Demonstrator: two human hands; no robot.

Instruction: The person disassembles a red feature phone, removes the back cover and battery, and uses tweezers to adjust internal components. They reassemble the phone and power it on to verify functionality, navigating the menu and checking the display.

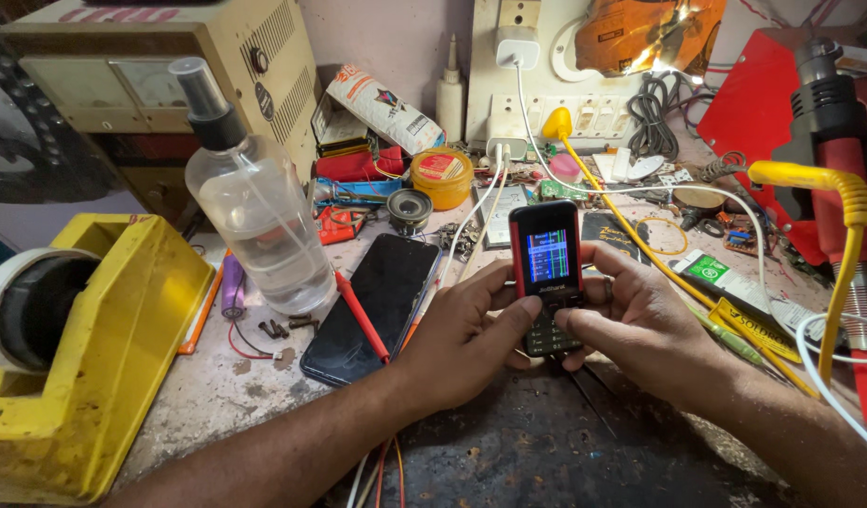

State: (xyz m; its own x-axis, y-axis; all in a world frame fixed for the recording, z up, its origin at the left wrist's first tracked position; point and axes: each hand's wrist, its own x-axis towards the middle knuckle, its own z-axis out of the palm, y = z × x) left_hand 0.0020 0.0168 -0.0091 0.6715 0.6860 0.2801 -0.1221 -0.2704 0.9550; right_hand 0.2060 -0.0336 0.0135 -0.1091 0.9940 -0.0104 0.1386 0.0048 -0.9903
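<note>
Both hands up over the bench edge, sharing one small red-and-black keypad phone (546, 273) with its striped screen lit. Left hand (466, 329) curled round the lower left side of the handset, thumb pressed onto the keys. Right hand (636, 320) cupped round the right side, thumb meeting the other over the keypad. Firm enough, but gripped low: could tip forward if either thumb pushes too hard.

Just left of the left hand, a black slab smartphone (377, 306) lying face up with a red-handled tool (360, 315) across it, easy to nudge with a wrist. Further left, a clear plastic spray bottle (254, 207), upright, then a yellow tape dispenser (104, 348). Beyond the fingertips, a white charging cable (480, 221) trailing close. Right of the right hand, a yellow coiled lead (847, 235), likely to snag a sleeveless forearm.
</note>
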